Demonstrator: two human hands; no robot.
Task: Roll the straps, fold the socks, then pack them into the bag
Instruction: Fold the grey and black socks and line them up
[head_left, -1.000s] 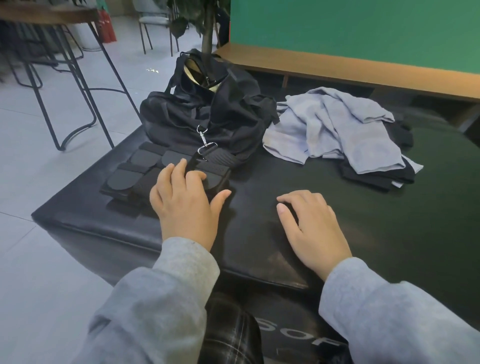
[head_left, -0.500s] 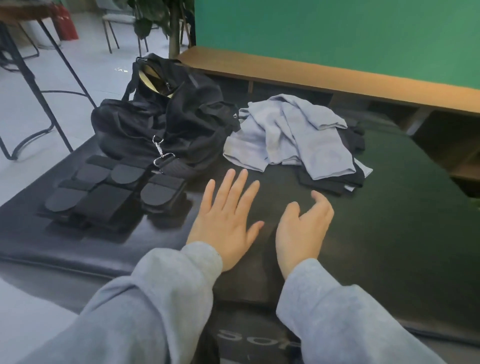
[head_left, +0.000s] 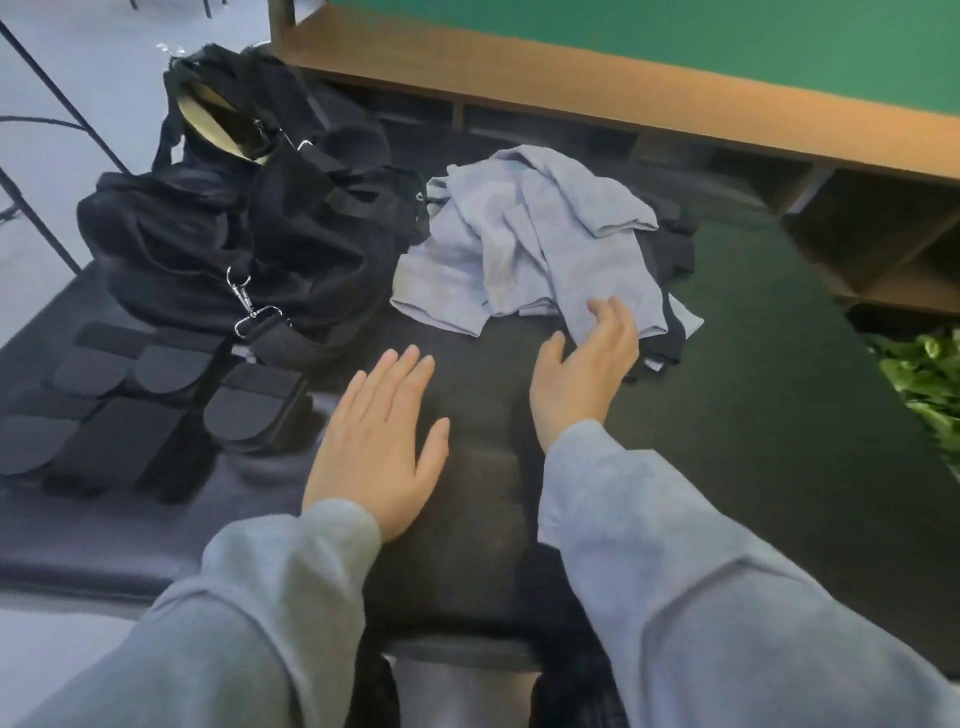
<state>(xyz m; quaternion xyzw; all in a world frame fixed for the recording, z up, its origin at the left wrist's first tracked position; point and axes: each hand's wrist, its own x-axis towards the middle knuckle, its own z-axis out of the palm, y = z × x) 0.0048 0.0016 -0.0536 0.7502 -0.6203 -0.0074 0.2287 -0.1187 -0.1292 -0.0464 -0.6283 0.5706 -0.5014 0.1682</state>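
— Hands first: left hand flat, fingers straight and spread, palm down on the black padded mat, holding nothing. Right?

— Right hand loosely apart, fingertips touching the near edge of the crumpled pale blue socks; gripping nothing.

— Remaining items?

— Black socks under and beside the blue heap. Flat black fabric straps unrolled at left, just beside the slumped black fabric bag with silver clip.
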